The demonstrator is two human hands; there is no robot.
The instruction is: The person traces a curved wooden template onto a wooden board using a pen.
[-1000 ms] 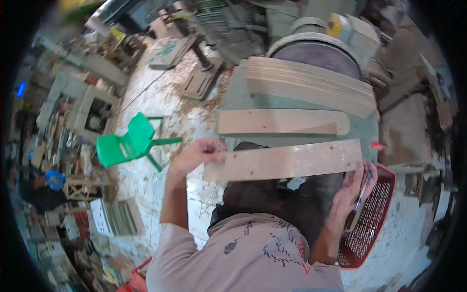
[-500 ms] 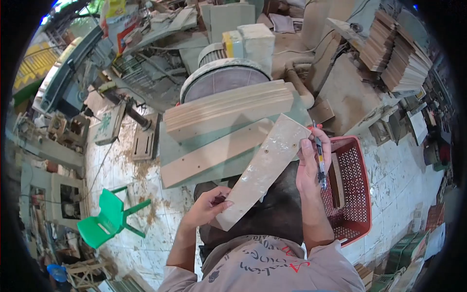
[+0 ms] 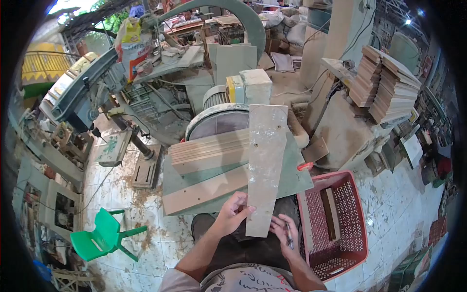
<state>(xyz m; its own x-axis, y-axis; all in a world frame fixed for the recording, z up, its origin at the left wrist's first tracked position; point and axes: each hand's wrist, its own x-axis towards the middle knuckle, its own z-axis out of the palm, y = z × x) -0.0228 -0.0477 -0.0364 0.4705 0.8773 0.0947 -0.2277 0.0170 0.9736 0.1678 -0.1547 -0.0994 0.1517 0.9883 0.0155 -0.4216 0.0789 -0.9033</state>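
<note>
turning the long, pale-brown wooden board [image 3: 265,170] from its slant, i had brought it nearly straight out from me, which, i judged, put its white-smeared, holed surface in full view. my left hand [image 3: 232,214] pinched its near end by the left edge; my right hand [image 3: 286,235], gone from the far end, held a slim, dark-and-clear pen [image 3: 290,236], fingertips by the right edge, touching or not i couldn't tell. the board reached over the flat grey-green tabletop [image 3: 294,181]

The board [image 3: 265,168] is tan, apparently blotched whitish.
</note>
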